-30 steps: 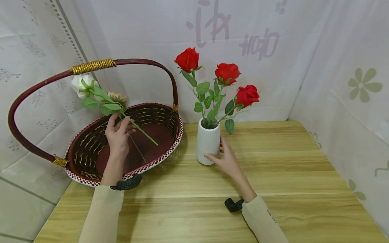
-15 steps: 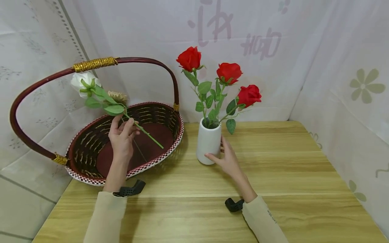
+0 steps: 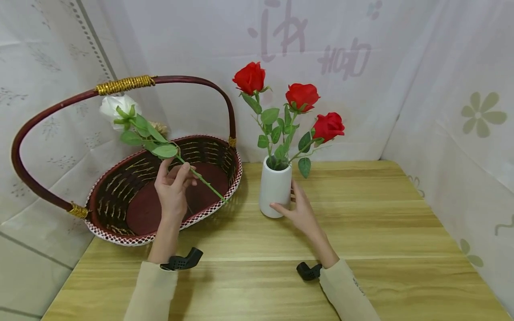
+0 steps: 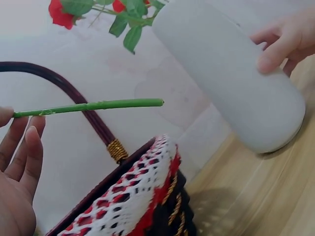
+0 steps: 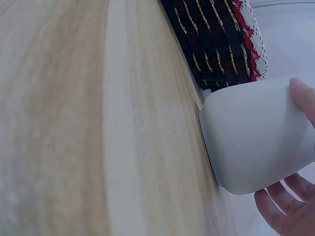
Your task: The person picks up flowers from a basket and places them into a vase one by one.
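The person's left forearm reaches forward over the near rim of the basket (image 3: 110, 191), palm side inward. The left hand (image 3: 172, 191) pinches the green stem of the white rose (image 3: 120, 109) between thumb and fingers. The rose hangs aslant above the basket, its bloom up and to the left under the handle (image 3: 125, 84), its stem's bare end pointing down and right, well apart from the vase (image 3: 275, 191). The right forearm slants in from the lower right; the right hand (image 3: 299, 214) grips the vase low, thumb across the front, fingers around the right side. The vase stands upright on the table (image 3: 241, 285), holding three red roses (image 3: 303, 96). A beige flower (image 3: 159, 129) shows behind the white rose's leaves, seemingly in the basket, though mostly hidden.
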A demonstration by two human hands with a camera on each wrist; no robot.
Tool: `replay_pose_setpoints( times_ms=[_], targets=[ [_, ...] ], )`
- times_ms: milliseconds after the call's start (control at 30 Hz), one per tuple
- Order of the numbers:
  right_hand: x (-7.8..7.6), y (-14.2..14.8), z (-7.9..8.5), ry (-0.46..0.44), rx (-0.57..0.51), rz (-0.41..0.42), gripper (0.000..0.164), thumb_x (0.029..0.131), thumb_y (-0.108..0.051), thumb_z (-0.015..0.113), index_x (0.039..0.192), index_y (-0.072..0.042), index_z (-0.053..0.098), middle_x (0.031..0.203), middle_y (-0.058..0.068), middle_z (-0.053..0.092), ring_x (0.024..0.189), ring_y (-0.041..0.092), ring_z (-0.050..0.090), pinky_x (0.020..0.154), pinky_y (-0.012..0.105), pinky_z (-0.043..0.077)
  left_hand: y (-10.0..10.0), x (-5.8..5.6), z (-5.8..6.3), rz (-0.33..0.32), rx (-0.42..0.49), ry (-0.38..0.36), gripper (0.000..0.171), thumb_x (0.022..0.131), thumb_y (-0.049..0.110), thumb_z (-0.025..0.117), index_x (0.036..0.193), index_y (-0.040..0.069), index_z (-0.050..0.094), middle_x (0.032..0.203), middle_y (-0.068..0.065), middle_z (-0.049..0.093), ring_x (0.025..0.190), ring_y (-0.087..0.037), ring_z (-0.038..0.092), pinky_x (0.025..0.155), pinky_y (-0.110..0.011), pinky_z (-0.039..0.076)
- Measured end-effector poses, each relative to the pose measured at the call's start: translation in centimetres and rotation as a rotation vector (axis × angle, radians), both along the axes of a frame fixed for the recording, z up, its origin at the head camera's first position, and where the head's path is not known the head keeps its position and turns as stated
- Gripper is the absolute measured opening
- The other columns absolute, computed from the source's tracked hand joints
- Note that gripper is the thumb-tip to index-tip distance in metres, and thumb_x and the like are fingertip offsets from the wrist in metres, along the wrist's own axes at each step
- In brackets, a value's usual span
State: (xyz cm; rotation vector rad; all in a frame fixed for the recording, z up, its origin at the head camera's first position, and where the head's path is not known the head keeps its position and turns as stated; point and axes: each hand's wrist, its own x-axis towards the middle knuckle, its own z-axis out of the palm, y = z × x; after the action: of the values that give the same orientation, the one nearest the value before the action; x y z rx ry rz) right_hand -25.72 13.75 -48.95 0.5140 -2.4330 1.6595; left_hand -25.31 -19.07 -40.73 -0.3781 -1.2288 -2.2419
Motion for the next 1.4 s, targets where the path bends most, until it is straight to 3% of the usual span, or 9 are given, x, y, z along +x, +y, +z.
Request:
replay_pose_setpoints(
  times_ms=[167, 633, 867, 1133, 1400],
  targets=[
    [-0.1, 0.0, 0.0, 0.003, 0.002, 0.001, 0.088, 0.087, -0.035, 0.082, 0.157, -0.020, 0.030, 0.147, 0.008, 0.044, 0.127, 0.033, 0.050, 0.102, 0.049, 0.048, 0.9, 0.2, -0.3, -0.002, -0.029, 0.047, 0.037, 0.097, -0.008, 0.060, 0.134, -0.001, 0.057, 0.084, -0.016, 0.071, 0.065, -0.023, 0.067, 0.050, -0.028, 0.053],
    [-0.1, 0.0, 0.0, 0.019, -0.002, 0.010, 0.088, 0.087, -0.034, 0.082, 0.157, -0.020, 0.030, 0.146, 0.009, 0.045, 0.125, 0.032, 0.051, 0.101, 0.051, 0.049, 1.9, 0.7, -0.7, 0.022, -0.041, 0.049, 0.033, 0.096, -0.010, 0.061, 0.128, -0.003, 0.059, 0.082, -0.017, 0.072, 0.063, -0.025, 0.070, 0.049, -0.028, 0.054],
    [-0.1, 0.0, 0.0, 0.020, 0.004, 0.003, 0.087, 0.087, -0.033, 0.082, 0.157, -0.021, 0.031, 0.146, 0.008, 0.045, 0.125, 0.032, 0.051, 0.101, 0.049, 0.049, 2.2, 0.9, -0.8, 0.026, -0.010, 0.062, 0.037, 0.095, -0.009, 0.063, 0.132, -0.006, 0.057, 0.081, -0.019, 0.072, 0.062, -0.028, 0.070, 0.048, -0.029, 0.054],
    [0.0, -0.2, -0.1, 0.024, -0.002, 0.002, 0.087, 0.087, -0.032, 0.082, 0.157, -0.022, 0.031, 0.146, 0.007, 0.045, 0.125, 0.033, 0.051, 0.100, 0.050, 0.050, 3.5, 1.5, -1.0, 0.019, -0.079, 0.081, 0.040, 0.096, -0.008, 0.062, 0.136, -0.008, 0.054, 0.084, -0.020, 0.073, 0.064, -0.028, 0.070, 0.050, -0.029, 0.055],
    [-0.1, 0.0, 0.0, 0.024, 0.011, -0.003, 0.085, 0.087, -0.033, 0.082, 0.155, -0.021, 0.032, 0.145, 0.007, 0.046, 0.125, 0.027, 0.051, 0.100, 0.050, 0.050, 4.7, 1.7, -0.6, 0.019, -0.075, 0.132, 0.039, 0.095, -0.010, 0.062, 0.134, -0.007, 0.057, 0.084, -0.019, 0.073, 0.065, -0.028, 0.071, 0.051, -0.029, 0.056]
  ],
)
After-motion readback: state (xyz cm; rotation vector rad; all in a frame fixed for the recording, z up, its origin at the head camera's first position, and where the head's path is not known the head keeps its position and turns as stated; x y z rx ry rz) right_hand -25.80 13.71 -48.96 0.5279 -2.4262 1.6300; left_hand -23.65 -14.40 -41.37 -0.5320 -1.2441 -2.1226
